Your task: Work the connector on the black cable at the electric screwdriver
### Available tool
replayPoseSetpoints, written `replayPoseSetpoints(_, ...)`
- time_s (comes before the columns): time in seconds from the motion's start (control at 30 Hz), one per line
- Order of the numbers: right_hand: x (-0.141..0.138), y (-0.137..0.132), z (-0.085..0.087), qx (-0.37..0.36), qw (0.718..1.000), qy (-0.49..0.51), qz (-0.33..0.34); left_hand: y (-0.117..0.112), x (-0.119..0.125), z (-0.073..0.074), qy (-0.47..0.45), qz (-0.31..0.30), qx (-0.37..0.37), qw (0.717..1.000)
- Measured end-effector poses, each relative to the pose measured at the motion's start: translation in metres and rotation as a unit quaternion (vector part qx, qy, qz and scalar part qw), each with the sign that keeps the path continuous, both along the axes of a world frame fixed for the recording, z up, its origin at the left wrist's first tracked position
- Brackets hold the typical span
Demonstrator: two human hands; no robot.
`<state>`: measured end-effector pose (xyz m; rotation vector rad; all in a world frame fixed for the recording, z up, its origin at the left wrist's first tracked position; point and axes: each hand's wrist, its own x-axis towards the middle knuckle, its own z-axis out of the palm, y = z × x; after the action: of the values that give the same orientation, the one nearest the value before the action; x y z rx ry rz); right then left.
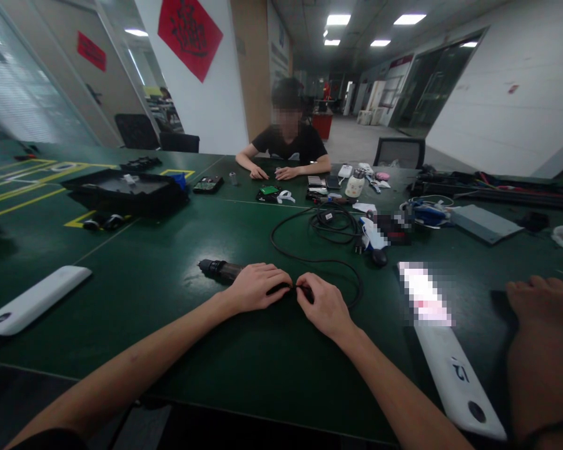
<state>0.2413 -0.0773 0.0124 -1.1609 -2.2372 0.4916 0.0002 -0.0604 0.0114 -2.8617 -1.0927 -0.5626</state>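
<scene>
In the head view, my left hand (261,287) is closed above the green table (244,369), fingertips and thumb pinched together. My right hand (325,305) faces it in a similar pinch, the two sets of fingertips almost meeting. Something small and dark shows at the fingertips, too small to name. Beside the left hand, partly covered by it, lies a dark power screwdriver or drill (219,270), its chuck pointing left. A black cable (326,261) curves across the table and passes behind my right hand; whether it reaches the fingers I cannot tell.
White long devices lie at left (37,300) and right (455,369); a lit screen (425,294) adjoins the right one. Another person's forearm (544,362) rests at far right. Across sits a person (291,147) among small parts. A black tray-like shell (124,190) stands back left.
</scene>
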Motion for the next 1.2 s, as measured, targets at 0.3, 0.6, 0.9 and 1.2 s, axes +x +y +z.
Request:
replayPoseSetpoints(0.3,-0.0004,0.0011,-0.0016,-0.003,1.0,0.009,0.004,0.0024,0.0045,-0.0073,0.002,0.03,0.01,0.999)
replayPoseSetpoints(0.6,0.0005,0.001,0.0005,-0.002,1.0,0.015,0.011,-0.0019,0.0028,0.0009,0.005,0.005,-0.003,1.0)
replayPoseSetpoints(0.9,0.0007,0.0004,0.0006,0.005,1.0,0.011,0.009,-0.0007,0.0028,-0.0001,-0.004,0.005,-0.004,1.0)
replayPoseSetpoints(1.2,0.0005,0.0003,0.002,-0.001,1.0,0.008,0.008,0.0,0.0015,0.0021,-0.003,0.001,-0.008,1.0)
